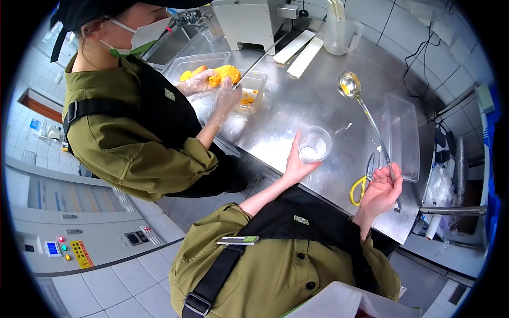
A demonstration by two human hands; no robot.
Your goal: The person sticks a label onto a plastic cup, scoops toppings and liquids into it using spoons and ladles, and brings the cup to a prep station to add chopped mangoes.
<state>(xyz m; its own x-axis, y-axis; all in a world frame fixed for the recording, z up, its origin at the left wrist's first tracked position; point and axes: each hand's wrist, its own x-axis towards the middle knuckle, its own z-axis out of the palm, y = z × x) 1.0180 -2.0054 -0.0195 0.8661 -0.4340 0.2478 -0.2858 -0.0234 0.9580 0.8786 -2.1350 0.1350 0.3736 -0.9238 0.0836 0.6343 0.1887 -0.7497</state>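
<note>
My left hand point(300, 165) is closed around the side of a clear plastic cup point(315, 143), which stands upright at the front of the steel table. My right hand point(380, 192), palm up, has its fingers curled around the lower handle of a long metal ladle point(350, 85). The ladle's bowl points away from me over the table, with yellow-orange residue in it. Beside my right hand lie scissors with yellow handles point(358, 191), partly hidden by that hand. To the right of the ladle is a clear rectangular plastic container point(407, 138).
At left, a co-worker point(122, 122) in gloves holds a scored orange mango point(225, 76) and a knife point(260, 61) over a clear tub point(256, 100) with orange pieces. White strips point(306, 56), a clear pitcher point(339, 34) and a metal machine point(249, 24) stand at the back.
</note>
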